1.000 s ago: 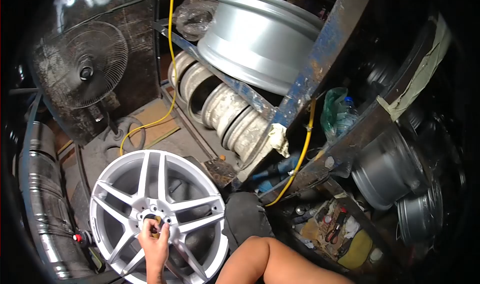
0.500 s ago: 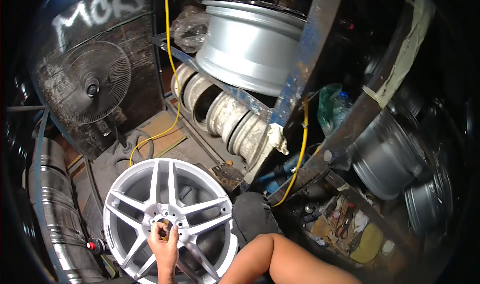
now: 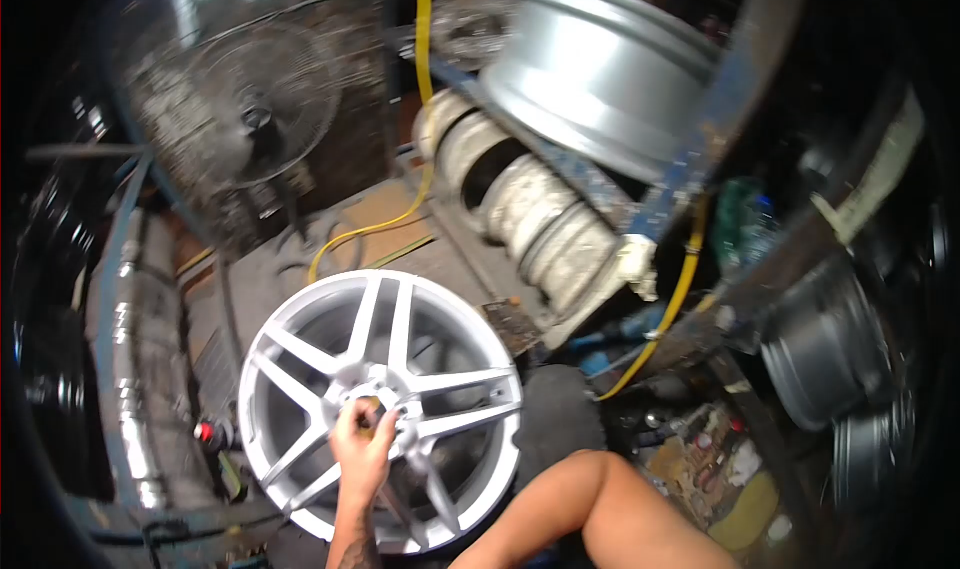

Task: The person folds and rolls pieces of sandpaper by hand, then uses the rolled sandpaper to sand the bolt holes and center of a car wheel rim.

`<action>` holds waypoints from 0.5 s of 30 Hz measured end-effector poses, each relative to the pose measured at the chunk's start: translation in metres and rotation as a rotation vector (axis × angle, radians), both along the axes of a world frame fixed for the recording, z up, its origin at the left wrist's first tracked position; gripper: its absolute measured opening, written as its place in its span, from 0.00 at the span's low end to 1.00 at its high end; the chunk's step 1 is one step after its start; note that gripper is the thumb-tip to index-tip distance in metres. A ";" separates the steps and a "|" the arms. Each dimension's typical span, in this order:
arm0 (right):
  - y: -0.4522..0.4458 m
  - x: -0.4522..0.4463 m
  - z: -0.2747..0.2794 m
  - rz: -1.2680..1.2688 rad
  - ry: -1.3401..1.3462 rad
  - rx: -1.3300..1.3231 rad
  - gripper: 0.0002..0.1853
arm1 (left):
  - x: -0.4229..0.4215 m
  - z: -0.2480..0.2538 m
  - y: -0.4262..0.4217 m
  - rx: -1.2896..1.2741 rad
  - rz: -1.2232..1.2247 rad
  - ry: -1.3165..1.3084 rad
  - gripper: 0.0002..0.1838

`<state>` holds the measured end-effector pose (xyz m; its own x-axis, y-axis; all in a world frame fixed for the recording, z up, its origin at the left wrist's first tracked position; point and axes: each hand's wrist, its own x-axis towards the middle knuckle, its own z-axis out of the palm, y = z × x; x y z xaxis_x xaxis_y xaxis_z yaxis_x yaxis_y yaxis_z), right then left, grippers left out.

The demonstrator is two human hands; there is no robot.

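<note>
A silver alloy wheel with paired spokes lies face up in front of me. My left hand is over its hub, with curled fingers and the thumb set around the centre hole. A yellowish-brown patch shows between the fingertips; motion blur hides whether it is a separate piece. Dark markings show on the forearm. My right hand is outside the view. A bare bent limb rises at lower right, beside a dark grey padded shape at the wheel's edge.
A pedestal fan stands behind the wheel. A yellow cable hangs down to the floor. The metal rack at right holds a large silver rim above several dirty rims. Cluttered small items lie at lower right.
The view has swung, so the surroundings appear farther right and higher, with more blur. My left hand stays at the wheel's hub, and more of its forearm shows.
</note>
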<state>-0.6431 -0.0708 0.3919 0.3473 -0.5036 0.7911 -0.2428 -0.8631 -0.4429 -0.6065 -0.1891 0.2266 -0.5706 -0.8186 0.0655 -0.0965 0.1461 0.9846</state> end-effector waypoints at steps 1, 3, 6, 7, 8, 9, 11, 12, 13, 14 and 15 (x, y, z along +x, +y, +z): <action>-0.008 -0.009 -0.005 -0.050 -0.004 0.032 0.21 | 0.003 0.003 -0.002 0.165 -0.006 0.036 0.16; -0.026 -0.035 -0.014 -0.191 -0.003 0.115 0.21 | 0.005 0.017 -0.009 0.449 -0.009 0.098 0.16; -0.057 -0.087 -0.040 -0.478 -0.073 0.336 0.21 | 0.017 0.031 -0.023 0.519 -0.032 0.226 0.15; -0.066 -0.106 -0.054 -0.547 -0.156 0.442 0.21 | 0.019 0.033 -0.027 0.538 -0.043 0.280 0.14; -0.073 -0.124 -0.069 -0.569 -0.278 0.558 0.21 | 0.021 0.034 -0.030 0.555 -0.028 0.315 0.14; -0.078 -0.137 -0.086 -0.534 -0.422 0.652 0.21 | 0.024 0.037 -0.031 0.597 -0.017 0.366 0.15; -0.078 -0.154 -0.109 -0.253 -0.647 0.998 0.23 | 0.028 0.039 -0.036 0.578 -0.035 0.370 0.16; -0.078 -0.154 -0.109 -0.158 -0.631 1.075 0.24 | 0.029 0.043 -0.037 0.563 -0.036 0.351 0.16; -0.076 -0.154 -0.106 -0.068 -0.616 1.150 0.25 | 0.029 0.046 -0.036 0.550 -0.044 0.333 0.16; -0.075 -0.150 -0.106 -0.021 -0.625 1.127 0.27 | 0.029 0.048 -0.037 0.561 -0.072 0.325 0.18; -0.075 -0.149 -0.110 -0.012 -0.604 1.089 0.27 | 0.029 0.044 -0.038 0.529 -0.086 0.314 0.19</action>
